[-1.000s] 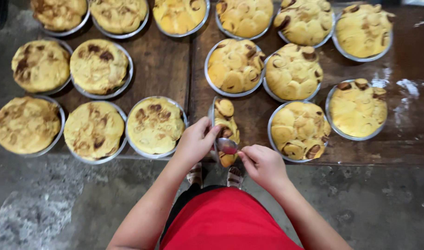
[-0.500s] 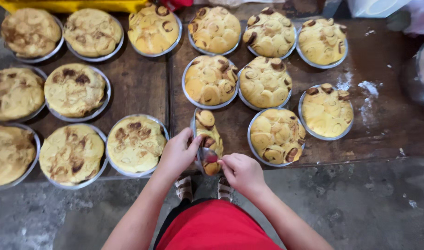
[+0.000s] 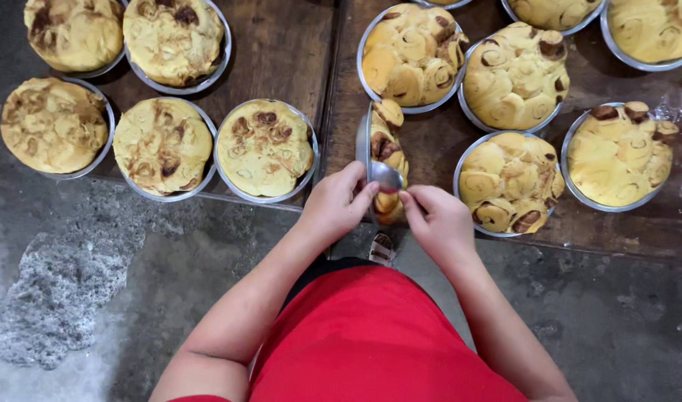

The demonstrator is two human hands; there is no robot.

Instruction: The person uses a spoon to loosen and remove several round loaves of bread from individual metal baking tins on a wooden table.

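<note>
Red shirt bottom centre from my feed. Left hand (image 3: 337,205) fingers curled round rim of tilted round metal pan (image 3: 368,152), standing on edge mid-frame. Right hand (image 3: 439,221) pinching spoon (image 3: 386,176) against swirl bread (image 3: 385,152) in it. Beyond: filled pans (image 3: 265,149) across dark wooden table (image 3: 281,52), upper frame.

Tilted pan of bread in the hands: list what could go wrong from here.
1. The tilted pan stands on edge at the table's edge, held by the left hand; the bread could slide out.
2. The spoon in the right hand might tear the crust.
</note>
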